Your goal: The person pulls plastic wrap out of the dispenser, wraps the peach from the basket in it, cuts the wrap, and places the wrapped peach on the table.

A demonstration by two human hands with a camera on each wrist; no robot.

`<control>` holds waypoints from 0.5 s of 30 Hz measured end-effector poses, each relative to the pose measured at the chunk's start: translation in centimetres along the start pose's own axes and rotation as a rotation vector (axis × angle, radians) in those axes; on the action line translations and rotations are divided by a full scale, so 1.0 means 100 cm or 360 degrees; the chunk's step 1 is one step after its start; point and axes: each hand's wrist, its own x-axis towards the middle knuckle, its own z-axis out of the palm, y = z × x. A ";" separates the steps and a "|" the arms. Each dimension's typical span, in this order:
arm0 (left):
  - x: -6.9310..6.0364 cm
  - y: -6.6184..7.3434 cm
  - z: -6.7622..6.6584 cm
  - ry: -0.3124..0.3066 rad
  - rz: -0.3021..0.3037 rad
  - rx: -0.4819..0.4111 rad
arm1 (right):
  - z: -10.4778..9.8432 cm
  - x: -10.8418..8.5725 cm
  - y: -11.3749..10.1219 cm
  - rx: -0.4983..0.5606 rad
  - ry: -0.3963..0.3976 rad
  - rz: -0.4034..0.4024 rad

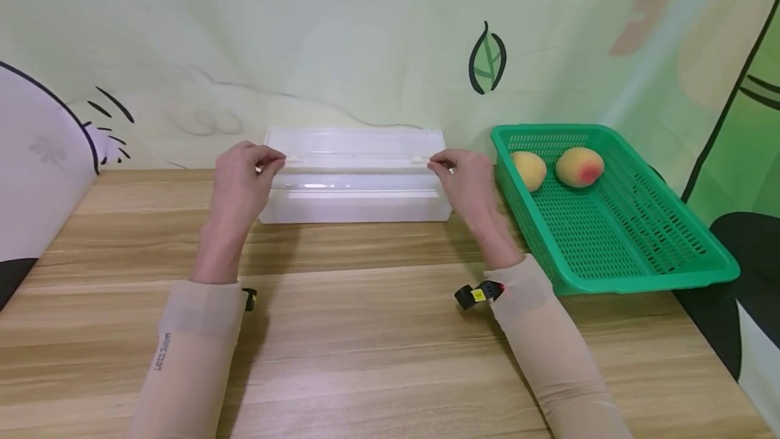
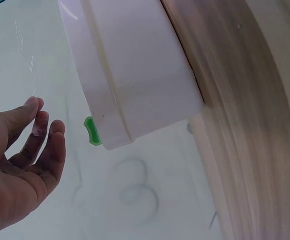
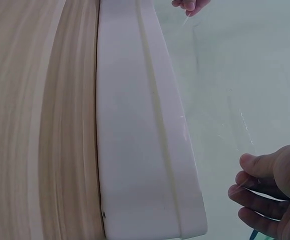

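Observation:
A long white box (image 1: 359, 213) stands at the table's back edge. Above it, thin clear film is stretched between the two hands. The left hand (image 1: 239, 178) pinches the film's left corner between thumb and forefinger; in the left wrist view the film (image 2: 32, 67) rises from that hand (image 2: 27, 165), its other fingers bent loosely. The right hand (image 1: 469, 185) pinches the right corner; the right wrist view shows its thumb and forefinger (image 3: 272, 192) on the film (image 3: 245, 125). Where the film's lower edge lies I cannot tell. A green piece (image 2: 92, 131) sticks out at the box end (image 2: 135, 75).
A green plastic basket (image 1: 646, 284) stands right of the box, close to the right forearm. Two yellow peaches, one (image 1: 529, 171) at its left wall and one red-tinged (image 1: 579, 167), lie inside. A printed cloth (image 1: 365, 39) hangs behind the wooden table (image 1: 353, 344).

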 end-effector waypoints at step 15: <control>-0.003 0.008 -0.006 0.0074 0.0071 -0.0003 | -0.010 -0.001 -0.007 0.0015 0.0032 0.0001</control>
